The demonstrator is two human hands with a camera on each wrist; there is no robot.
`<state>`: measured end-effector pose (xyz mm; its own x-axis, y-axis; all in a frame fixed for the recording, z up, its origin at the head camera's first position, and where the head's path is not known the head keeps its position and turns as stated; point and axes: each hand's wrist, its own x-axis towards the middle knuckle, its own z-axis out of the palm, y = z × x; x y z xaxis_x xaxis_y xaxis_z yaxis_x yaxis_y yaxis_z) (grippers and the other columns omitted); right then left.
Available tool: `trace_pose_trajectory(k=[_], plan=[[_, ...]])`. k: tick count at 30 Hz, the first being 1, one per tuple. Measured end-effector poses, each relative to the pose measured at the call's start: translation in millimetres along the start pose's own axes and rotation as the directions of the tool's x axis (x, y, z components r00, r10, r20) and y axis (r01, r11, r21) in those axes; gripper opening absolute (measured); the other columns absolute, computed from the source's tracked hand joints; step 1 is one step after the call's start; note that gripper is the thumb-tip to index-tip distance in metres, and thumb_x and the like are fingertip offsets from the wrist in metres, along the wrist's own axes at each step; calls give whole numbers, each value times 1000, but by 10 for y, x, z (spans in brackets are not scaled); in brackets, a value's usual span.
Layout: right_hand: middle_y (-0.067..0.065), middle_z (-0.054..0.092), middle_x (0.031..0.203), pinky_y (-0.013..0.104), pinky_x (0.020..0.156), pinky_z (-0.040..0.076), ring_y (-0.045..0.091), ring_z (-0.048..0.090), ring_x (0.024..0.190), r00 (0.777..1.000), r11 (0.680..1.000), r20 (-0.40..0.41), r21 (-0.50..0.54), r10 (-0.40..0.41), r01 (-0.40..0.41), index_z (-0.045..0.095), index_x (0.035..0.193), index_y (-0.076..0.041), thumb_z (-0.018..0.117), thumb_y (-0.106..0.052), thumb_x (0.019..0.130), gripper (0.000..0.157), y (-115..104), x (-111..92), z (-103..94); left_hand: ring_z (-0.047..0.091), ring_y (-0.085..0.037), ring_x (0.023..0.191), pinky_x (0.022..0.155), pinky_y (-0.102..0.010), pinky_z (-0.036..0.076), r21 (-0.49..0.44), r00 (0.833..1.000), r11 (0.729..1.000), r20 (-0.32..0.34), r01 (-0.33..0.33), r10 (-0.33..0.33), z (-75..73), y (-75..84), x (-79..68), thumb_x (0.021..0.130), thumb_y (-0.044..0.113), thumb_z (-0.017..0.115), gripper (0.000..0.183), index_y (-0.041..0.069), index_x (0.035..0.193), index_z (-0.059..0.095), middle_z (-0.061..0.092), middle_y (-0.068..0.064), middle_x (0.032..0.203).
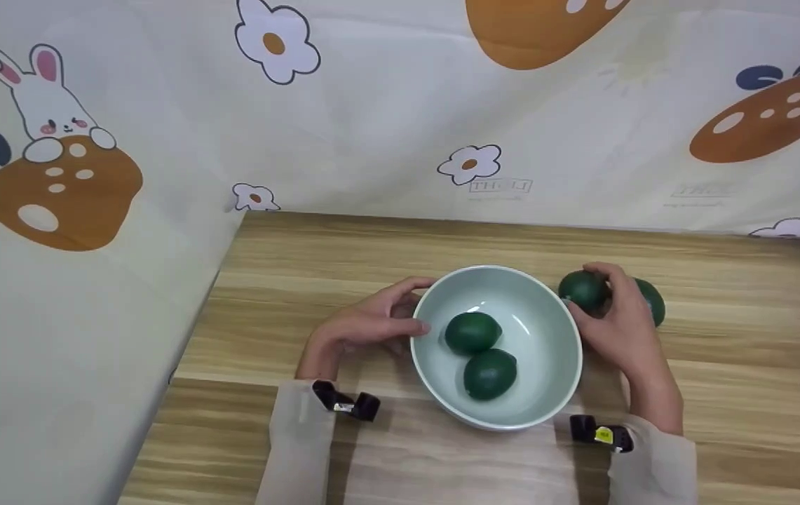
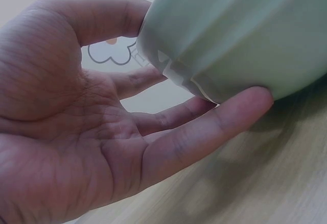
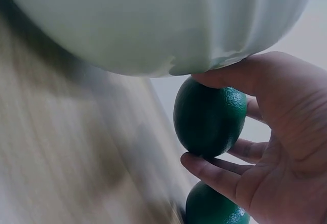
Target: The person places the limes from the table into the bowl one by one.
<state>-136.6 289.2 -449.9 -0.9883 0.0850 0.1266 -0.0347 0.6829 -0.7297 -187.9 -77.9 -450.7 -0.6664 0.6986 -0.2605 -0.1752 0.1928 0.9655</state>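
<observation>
A pale green bowl [image 1: 540, 351] stands in the middle of the table, with two dark green limes [image 1: 472, 333] inside it. My left hand [image 1: 378, 322] grips the bowl at its left side, the thumb at the rim. In the left wrist view, the fingers [image 2: 225, 124] reach along the bowl's lower wall [image 2: 230, 35]. To the right of the bowl, my right hand [image 1: 620, 326] holds another lime [image 1: 582, 290] between thumb and fingers. That thumb touches the bowl's wall in the right wrist view. One more lime [image 1: 652, 303] lies just beyond this hand, partly hidden by it.
The wood-grain table [image 1: 750, 365] extends to both sides of the bowl. A patterned cloth wall [image 1: 371, 126] with rabbits and flowers rises behind it and on the left. Dark wrist cameras [image 1: 347, 403] sit on both sleeves.
</observation>
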Motion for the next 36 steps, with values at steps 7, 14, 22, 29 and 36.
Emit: trace_pose_trajectory(k=[7,14,22,29,36], plan=[[25,56,143,53,100,50,39,56,121,1000,1000,-4,2,17,-17,51,149,-5,80,-20,93,64,-21,-2,-26,70,-29,113,71,-38,64,5,1000,1000,-2,-4,4,-3,-8,4,96,10,70,75,21,163,36,52,-23,155],[25,56,142,54,99,51,40,56,121,1000,1000,-2,4,19,-19,51,148,-4,81,-21,93,65,-46,4,-44,70,-31,115,72,-39,65,0,1000,1000,3,-9,9,-13,-33,14,97,9,70,75,21,163,36,51,-23,155],[25,56,140,50,100,51,39,57,120,1000,1000,-13,14,10,-10,51,147,-3,81,-26,93,66,-76,-14,-68,71,-28,111,71,-36,64,-12,1000,1000,1,-6,6,-3,-32,18,96,9,69,74,19,162,37,52,-23,155],[24,56,139,34,97,51,38,58,121,1000,1000,-21,9,6,-6,52,147,-4,82,-29,93,67,-87,-23,-92,68,-32,121,77,-36,64,-9,1000,1000,-2,-21,21,-9,-39,22,96,9,69,73,18,162,38,52,-24,155],[23,52,140,33,98,53,37,55,123,1000,999,-10,28,19,-19,52,148,-6,83,-33,92,69,-141,-33,-145,68,-30,118,75,-36,63,-23,1000,1000,0,-14,14,0,-18,8,96,9,70,75,19,163,37,50,-23,157]])
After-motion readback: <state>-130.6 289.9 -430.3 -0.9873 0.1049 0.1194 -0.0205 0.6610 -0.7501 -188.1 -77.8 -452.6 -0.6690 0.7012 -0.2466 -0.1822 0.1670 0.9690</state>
